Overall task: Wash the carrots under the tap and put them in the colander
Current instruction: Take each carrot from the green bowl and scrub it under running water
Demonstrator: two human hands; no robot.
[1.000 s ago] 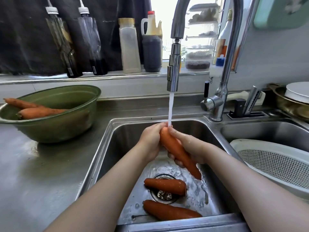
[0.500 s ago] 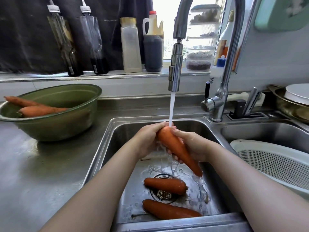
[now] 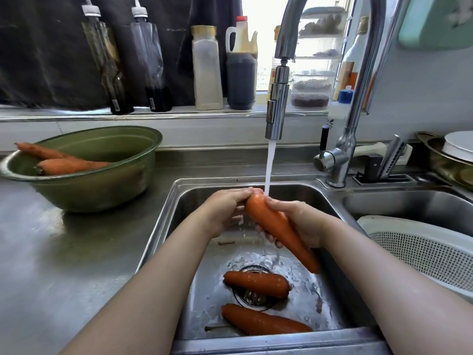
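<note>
Hardly moved, carrot (image 3: 281, 229) slants thick end up, tip lower-right.

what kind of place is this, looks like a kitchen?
Most likely a home kitchen: a steel double sink with a running tap, sauce bottles lined up on the windowsill, and a carrot being rinsed near a white colander.

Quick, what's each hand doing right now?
Left hand: grips the carrot at its thick end.
Right hand: holds the same carrot, thumb over, fingers beneath.
</note>
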